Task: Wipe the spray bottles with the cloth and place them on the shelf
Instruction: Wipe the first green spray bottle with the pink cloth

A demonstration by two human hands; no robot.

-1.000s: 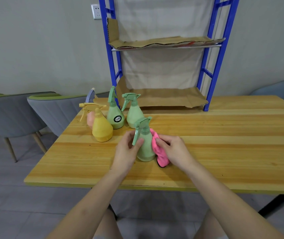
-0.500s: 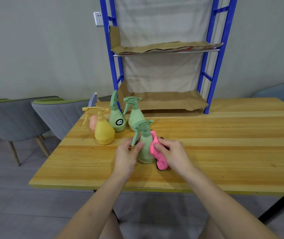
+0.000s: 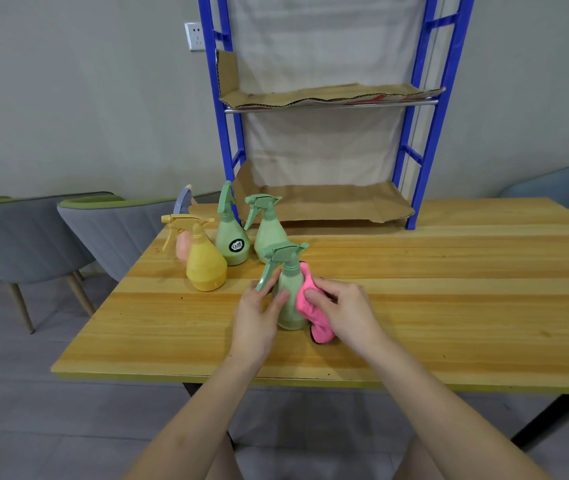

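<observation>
— Bottle (image 3: pixel 291 282), the green one: where is it standing?
— Upright on the table (image 3: pixel 449 306), near the front. The left hand (image 3: pixel 257 318) is gripping its side, thumb curling round.
— The right hand (image 3: pixel 345 313)?
— Clutching the pink cloth (image 3: pixel 305 299), pressing it against the bottle's other side.
— Farther back?
— A yellow bottle (image 3: pixel 205 268) is standing with the other bottles (image 3: pixel 233 242) behind it, left of the shelf (image 3: pixel 428 133).
</observation>
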